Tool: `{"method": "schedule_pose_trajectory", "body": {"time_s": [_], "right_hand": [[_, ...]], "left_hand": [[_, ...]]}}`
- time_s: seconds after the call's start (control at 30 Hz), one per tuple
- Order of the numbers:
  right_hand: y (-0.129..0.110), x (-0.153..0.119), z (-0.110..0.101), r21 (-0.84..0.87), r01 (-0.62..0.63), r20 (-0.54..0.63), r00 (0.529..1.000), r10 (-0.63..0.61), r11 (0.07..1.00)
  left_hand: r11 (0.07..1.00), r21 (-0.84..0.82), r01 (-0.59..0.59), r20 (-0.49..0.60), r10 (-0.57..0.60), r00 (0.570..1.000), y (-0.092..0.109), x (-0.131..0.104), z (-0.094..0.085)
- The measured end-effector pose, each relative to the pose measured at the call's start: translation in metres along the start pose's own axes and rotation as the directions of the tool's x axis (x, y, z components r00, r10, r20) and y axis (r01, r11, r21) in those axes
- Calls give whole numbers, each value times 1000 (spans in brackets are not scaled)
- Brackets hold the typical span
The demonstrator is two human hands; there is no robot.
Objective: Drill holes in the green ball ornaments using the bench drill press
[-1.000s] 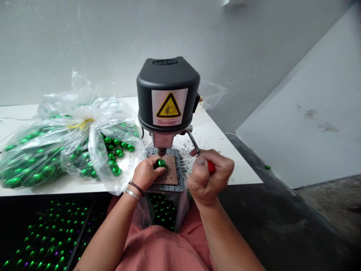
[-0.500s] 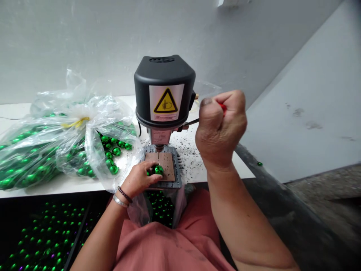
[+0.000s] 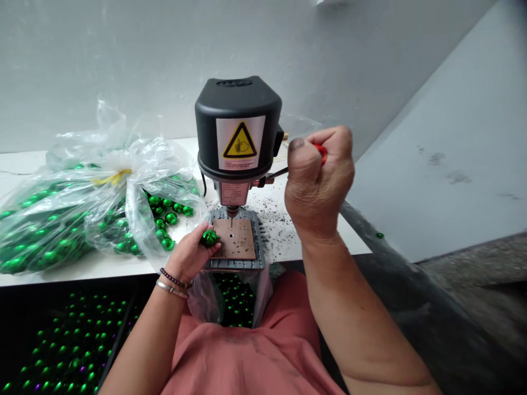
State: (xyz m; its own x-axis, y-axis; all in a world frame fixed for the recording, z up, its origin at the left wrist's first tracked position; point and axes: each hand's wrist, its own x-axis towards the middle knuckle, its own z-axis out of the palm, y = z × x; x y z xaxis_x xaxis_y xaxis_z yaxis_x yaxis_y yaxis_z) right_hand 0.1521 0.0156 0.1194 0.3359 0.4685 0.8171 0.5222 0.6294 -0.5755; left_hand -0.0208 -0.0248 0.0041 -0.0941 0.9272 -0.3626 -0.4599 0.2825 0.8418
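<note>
A small bench drill press (image 3: 239, 126) with a black head and a yellow warning sign stands in front of me. My right hand (image 3: 319, 184) is wrapped round the red end of its feed lever (image 3: 280, 172), right of the head. Between the thumb and fingers of my left hand (image 3: 192, 249) is a shiny green ball (image 3: 209, 237), at the left edge of the brown board (image 3: 241, 249) on the drill's base. A dark hole shows in the board. Above it the thin drill bit (image 3: 231, 221) hangs free of the ball.
Left on the white table (image 3: 181, 266) lies a clear plastic bag (image 3: 111, 197) of green balls, tied with yellow, some balls spilling out. Dark shavings (image 3: 275, 225) litter the table beside the base. Below are a tray (image 3: 66, 340) and an open bag (image 3: 236, 299) of green balls.
My left hand has drawn the green ball leftward from below the bit to the board's left side, uncovering the hole. My right hand stays closed on the lever, nearly unmoved.
</note>
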Motion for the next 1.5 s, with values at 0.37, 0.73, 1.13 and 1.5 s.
{"method": "schedule_pose_trajectory", "body": {"time_s": [0.37,0.73,1.13,1.5], "right_hand": [[2,2,1,10,49,-16,999,-49,999],[16,47,26,-16,-155,141,978,156,988],[16,45,27,47,-187,160,971,178,981],[11,29,15,77,1,79,997,-7,997]], "left_hand": [[882,451,-135,60,121,991,-7,5,-2],[511,829,-227,131,217,967,-12,18,7],[156,896,-416,361,290,886,-17,33,13],[273,861,-430,357,279,892,-17,34,8]]}}
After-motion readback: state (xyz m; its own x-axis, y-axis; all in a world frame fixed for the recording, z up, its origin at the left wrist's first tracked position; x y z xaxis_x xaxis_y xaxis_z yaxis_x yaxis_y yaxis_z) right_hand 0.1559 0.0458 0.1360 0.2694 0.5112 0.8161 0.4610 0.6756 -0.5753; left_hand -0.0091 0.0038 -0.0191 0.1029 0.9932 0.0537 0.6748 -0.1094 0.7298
